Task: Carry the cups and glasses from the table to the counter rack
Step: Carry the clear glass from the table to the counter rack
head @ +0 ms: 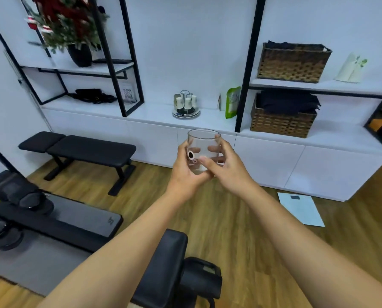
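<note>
While both hands wrap it, the glass sits upright in mid-air, in front of and below the counter rack. Glass: clear, stemless, rounded body, open rim up, small cartoon print with a dark ring low on its side. Left hand cups the base and side, fingers curled round. Right hand grips the other side, fingers showing through the glass. Rack holds pale cups, on the white counter.
</note>
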The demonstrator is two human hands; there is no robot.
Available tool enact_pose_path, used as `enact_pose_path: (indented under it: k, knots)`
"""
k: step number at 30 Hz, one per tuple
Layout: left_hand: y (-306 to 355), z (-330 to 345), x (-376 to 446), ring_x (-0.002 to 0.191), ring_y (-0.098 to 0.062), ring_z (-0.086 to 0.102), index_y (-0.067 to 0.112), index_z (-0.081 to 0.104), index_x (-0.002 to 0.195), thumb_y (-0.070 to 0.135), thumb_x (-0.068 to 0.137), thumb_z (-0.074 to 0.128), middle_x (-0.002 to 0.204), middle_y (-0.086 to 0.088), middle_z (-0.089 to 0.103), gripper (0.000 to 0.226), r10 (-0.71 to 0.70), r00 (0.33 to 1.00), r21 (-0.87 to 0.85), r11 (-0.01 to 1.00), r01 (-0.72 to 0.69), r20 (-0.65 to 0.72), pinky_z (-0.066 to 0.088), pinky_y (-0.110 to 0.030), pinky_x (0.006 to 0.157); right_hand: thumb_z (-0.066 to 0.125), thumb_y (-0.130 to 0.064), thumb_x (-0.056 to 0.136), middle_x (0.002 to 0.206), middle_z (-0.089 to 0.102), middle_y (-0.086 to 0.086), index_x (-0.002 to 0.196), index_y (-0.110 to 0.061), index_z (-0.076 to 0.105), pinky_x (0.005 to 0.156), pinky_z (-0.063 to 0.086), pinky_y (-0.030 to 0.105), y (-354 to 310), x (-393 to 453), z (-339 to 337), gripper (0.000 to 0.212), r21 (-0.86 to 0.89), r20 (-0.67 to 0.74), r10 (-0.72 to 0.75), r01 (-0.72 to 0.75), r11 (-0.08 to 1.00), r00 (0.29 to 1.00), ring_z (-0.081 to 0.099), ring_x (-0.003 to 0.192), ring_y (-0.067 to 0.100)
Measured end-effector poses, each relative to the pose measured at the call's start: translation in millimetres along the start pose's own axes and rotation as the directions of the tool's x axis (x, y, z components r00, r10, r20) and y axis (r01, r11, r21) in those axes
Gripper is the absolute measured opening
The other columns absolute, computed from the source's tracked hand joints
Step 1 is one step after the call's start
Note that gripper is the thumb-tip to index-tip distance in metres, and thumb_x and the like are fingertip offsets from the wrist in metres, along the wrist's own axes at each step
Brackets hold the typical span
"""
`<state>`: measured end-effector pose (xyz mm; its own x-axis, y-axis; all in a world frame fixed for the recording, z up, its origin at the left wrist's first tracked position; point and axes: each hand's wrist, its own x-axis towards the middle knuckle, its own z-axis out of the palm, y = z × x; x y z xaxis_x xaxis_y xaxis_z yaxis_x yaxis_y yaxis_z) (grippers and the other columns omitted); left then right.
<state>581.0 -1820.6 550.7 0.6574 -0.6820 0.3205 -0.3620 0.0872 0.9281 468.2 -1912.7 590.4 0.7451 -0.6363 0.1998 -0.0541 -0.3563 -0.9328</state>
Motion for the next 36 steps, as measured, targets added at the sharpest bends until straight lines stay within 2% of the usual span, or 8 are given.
enact_pose_path:
  k: [2, 8, 14, 20, 23, 28, 32, 36]
  knots:
    - [-5.3, 26.0, 29.9, 0.107, -0.009, 0.070, 0.042, 0.034, 0.147, 0.054, 0.066, 0.082, 0.128, 0.015, 0.059, 0.095, -0.012, 1.000, -0.006, 1.000, 0.012, -0.019, 0.057, -0.023, 0.087, 0.073, -0.042, 0.089, 0.129, 0.054, -0.010, 0.156, -0.027, 0.028, 0.089, 0.053, 0.026, 15.3, 32.8, -24.6, 0.082, 0.019, 0.012, -0.012, 0.011, 1.000, 1.000, 0.058, 0.110, 0.008]
    - [-11.6, 109.9, 110.9, 0.107, -0.019, 0.071, 0.030, 0.036, 0.154, 0.054, 0.064, 0.079, 0.128, 0.003, 0.059, 0.102, -0.031, 0.990, -0.010, 0.999, 0.030, -0.137, 0.060, -0.039, 0.093, 0.070, -0.035, 0.092, 0.128, 0.052, -0.010, 0.156, -0.027, 0.028, 0.071, 0.049, 0.007, 56.6, 123.6, -100.3, 0.077, 0.042, 0.106, -0.017, 0.013, 0.999, 0.994, 0.057, 0.108, 0.011]
    - [-20.4, 167.7, 181.6, 0.108, -0.010, 0.068, 0.035, 0.030, 0.156, 0.055, 0.067, 0.079, 0.129, 0.007, 0.059, 0.103, -0.057, 0.976, -0.016, 0.998, 0.055, -0.208, 0.057, -0.022, 0.086, 0.070, -0.033, 0.093, 0.126, 0.054, -0.010, 0.155, -0.028, 0.030, 0.073, 0.047, 0.006, 86.1, 209.0, -154.1, 0.074, 0.044, 0.179, -0.033, 0.026, 0.999, 0.983, 0.059, 0.096, 0.002]
    - [-39.9, 183.1, 263.1, 0.108, -0.018, 0.071, 0.051, 0.033, 0.127, 0.047, 0.071, 0.086, 0.129, 0.014, 0.056, 0.077, -0.034, 0.972, 0.037, 0.998, 0.044, -0.234, 0.058, -0.051, 0.094, 0.070, -0.038, 0.092, 0.124, 0.059, -0.007, 0.151, -0.024, 0.037, 0.075, 0.049, 0.012, 114.8, 298.2, -166.8, 0.068, 0.156, 0.169, 0.002, -0.029, 0.987, 0.986, 0.064, 0.092, 0.000]
    - [-62.0, 184.1, 312.3, 0.107, -0.012, 0.069, 0.051, 0.029, 0.132, 0.049, 0.069, 0.090, 0.133, 0.012, 0.055, 0.088, -0.014, 0.980, 0.100, 0.994, 0.034, -0.198, 0.058, -0.043, 0.094, 0.068, -0.047, 0.090, 0.122, 0.064, -0.006, 0.150, -0.022, 0.037, 0.088, 0.055, 0.029, 134.0, 352.4, -165.6, 0.072, 0.225, 0.147, 0.035, -0.068, 0.972, 0.989, 0.070, 0.098, 0.015]
    - [-106.1, 173.8, 406.2, 0.099, -0.007, 0.065, 0.052, 0.036, 0.139, 0.056, 0.066, 0.086, 0.133, 0.031, 0.048, 0.089, -0.019, 0.980, 0.065, 0.997, 0.032, -0.196, 0.056, -0.028, 0.089, 0.069, -0.058, 0.086, 0.118, 0.068, -0.002, 0.134, -0.022, 0.039, 0.080, 0.056, 0.030, 165.2, 457.7, -151.6, 0.067, 0.253, 0.123, 0.113, -0.141, 0.957, 0.986, 0.076, 0.081, 0.011]
    - [-141.2, 150.4, 494.0, 0.118, -0.020, 0.063, 0.049, 0.040, 0.143, 0.048, 0.069, 0.083, 0.139, 0.019, 0.051, 0.085, -0.050, 0.972, 0.060, 0.996, 0.066, -0.228, 0.055, -0.032, 0.096, 0.073, -0.054, 0.085, 0.108, 0.065, 0.008, 0.111, -0.020, 0.043, 0.061, 0.061, 0.031, 175.7, 551.5, -121.3, 0.052, 0.258, 0.088, 0.154, -0.172, 0.951, 0.984, 0.075, 0.067, 0.014]
    - [-165.0, 119.4, 581.7, 0.117, -0.020, 0.064, 0.049, 0.040, 0.140, 0.036, 0.073, 0.086, 0.136, 0.016, 0.055, 0.082, -0.055, 0.976, 0.093, 0.993, 0.076, -0.209, 0.056, -0.022, 0.086, 0.068, -0.052, 0.089, 0.095, 0.062, 0.002, 0.096, -0.031, 0.040, 0.054, 0.062, 0.036, 180.9, 630.4, -93.0, 0.037, 0.154, 0.007, 0.092, -0.092, 0.984, 0.996, 0.072, 0.069, 0.019]
